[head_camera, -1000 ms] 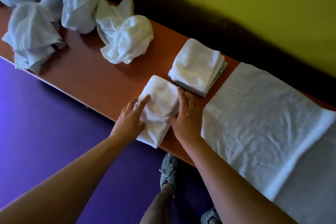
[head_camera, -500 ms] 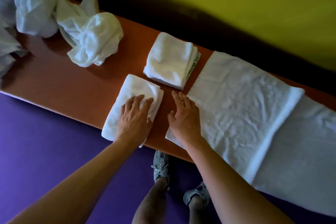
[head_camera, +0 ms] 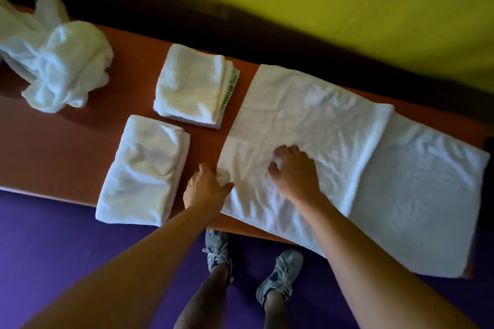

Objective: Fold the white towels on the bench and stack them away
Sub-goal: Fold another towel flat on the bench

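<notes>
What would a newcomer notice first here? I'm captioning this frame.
Both hands on the spread towel at the bench's right: the left hand pinches its near corner, the right hand bunches its middle. Left of them lie two folded towels, with a crumpled heap far left.

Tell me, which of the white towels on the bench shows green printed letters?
The folded towel at the back of the bench, beyond the other folded towel. Green lettering runs along its right edge; the others, including the crumpled towel, show plain white.
</notes>
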Motion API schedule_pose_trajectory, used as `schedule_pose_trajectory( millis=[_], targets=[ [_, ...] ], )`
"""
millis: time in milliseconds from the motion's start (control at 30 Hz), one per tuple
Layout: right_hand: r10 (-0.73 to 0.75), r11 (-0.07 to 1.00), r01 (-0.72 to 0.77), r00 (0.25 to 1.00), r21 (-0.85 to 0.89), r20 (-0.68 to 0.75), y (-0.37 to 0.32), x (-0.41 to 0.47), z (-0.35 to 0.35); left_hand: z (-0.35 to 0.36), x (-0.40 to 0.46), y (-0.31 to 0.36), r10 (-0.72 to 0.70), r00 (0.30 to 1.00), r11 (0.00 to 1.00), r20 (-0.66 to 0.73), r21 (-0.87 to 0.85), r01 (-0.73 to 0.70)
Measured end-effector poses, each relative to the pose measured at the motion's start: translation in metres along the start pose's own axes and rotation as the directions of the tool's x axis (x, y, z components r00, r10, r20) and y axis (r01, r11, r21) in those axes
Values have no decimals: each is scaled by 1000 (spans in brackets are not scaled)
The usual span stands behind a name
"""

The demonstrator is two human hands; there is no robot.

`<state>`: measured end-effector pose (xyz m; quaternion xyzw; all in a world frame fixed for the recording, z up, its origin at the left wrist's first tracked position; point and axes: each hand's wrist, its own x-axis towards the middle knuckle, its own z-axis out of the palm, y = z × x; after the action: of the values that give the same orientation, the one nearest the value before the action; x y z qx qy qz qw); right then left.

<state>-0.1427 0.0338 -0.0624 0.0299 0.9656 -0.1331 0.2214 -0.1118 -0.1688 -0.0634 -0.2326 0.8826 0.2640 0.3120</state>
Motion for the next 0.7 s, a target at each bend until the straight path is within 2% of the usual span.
schedule_pose_trajectory(
  millis=[100, 200, 267, 333, 400, 533, 600, 700],
  targets=[
    [-30, 999, 28, 995, -25, -92, -11, 47, -21, 8, -1, -4, 26, 1000, 999, -2, -48, -26],
    [-145, 988, 152, 979, 36, -141, -34, 100, -44, 14, -8, -14, 73, 995, 976, -62, -200, -84],
    [-235, 971, 239, 962, 14, -136, -52, 127, -52, 14, -15, -20, 59, 996, 947, -59, -312, -75],
    [-275, 959, 269, 958, -86, -78, -66, 146, -51, 10, -23, -22, 29, 999, 917, -42, -396, -43],
    [-239, 963, 226, 968, -148, -77, -73, 156, -45, 6, -30, -22, 71, 997, 899, -30, -430, -77],
    [-14, 994, -6, 983, -113, -181, -63, 165, -44, 1, -42, -21, 150, 989, 911, 9, -389, -135],
    [31, 998, -43, 969, -43, -246, -54, 165, -46, -2, -44, -19, 172, 985, 914, 24, -376, -150],
    [146, 978, -88, 938, 191, -315, -47, 159, -56, -6, -47, -16, 211, 977, 917, 11, -348, -194]
  ],
)
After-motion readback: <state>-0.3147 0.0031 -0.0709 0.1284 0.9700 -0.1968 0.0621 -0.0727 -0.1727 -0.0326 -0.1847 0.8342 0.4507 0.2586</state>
